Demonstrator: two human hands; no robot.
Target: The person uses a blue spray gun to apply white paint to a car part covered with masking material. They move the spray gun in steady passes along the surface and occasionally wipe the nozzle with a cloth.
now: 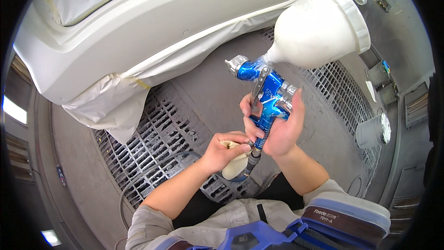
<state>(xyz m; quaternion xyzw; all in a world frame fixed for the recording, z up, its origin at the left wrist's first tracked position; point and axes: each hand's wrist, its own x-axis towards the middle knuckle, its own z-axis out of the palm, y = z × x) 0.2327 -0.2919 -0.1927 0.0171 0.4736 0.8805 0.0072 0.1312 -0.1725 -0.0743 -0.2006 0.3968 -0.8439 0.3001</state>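
Observation:
My right hand [282, 128] grips the handle of a blue gravity-feed spray gun [269, 88], fingers wrapped around its front near the trigger. A large translucent white paint cup [315, 24] sits tilted on top of the gun, and its silver air cap [237, 65] points left. At the base of the handle, my left hand [225, 152] pinches a small knob beside the hose fitting [254, 159]. A cream-coloured cloth [236, 166] is tucked in the same hand and hangs below the fingers. White paint smears mark the gun's body.
A white vehicle body panel [166, 31] edged with masking paper [114, 100] fills the upper left. Metal floor grates [156, 125] lie below it, with an air hose [138, 177] across them. Buckets [371, 132] stand at right. A respirator [263, 232] shows at the bottom.

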